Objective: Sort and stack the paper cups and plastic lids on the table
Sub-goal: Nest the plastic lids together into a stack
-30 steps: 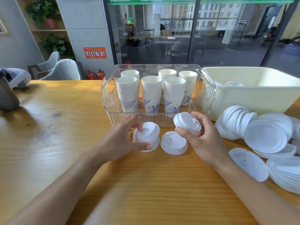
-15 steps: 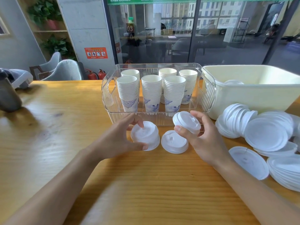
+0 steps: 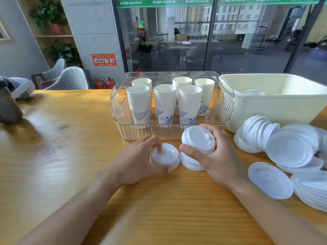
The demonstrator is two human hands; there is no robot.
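Gripped by the left hand [image 3: 139, 161]: a small stack of domed lids [image 3: 164, 156], resting on the wooden table [image 3: 62, 156], thumb curled round the near rim and fingertips pressing the top. Held by the right hand [image 3: 217, 156], raised and tilted above the table: a second stack of sip lids [image 3: 198, 139], thumb at the near edge, fingers wrapped round the far side. Beneath that hand, half hidden, lay another lid stack [image 3: 191, 161] on the wood, just beside the left one. Behind both stood the clear bin [image 3: 116, 110], filled with nested paper cups [image 3: 165, 105] in upright columns. To the right sat a cream tub [image 3: 276, 108] with a lid or two inside, and in front of it a loose heap of flat lids [image 3: 290, 147], some fanned on edge, one lying alone [image 3: 270, 180] nearest the wrist. Judged as handling: thin moulded plastic, nearly weightless, springy and slick, likely to slide apart when tipped and to buckle if squeezed across the dome. Best taken by the rim, opposite edges pinched lightly, stack kept level so nothing skated off. Probably best nested by matching shape only, domed with domed, flat with flat; flat ones likely hard to lift off the wood without a fingernail under the edge.
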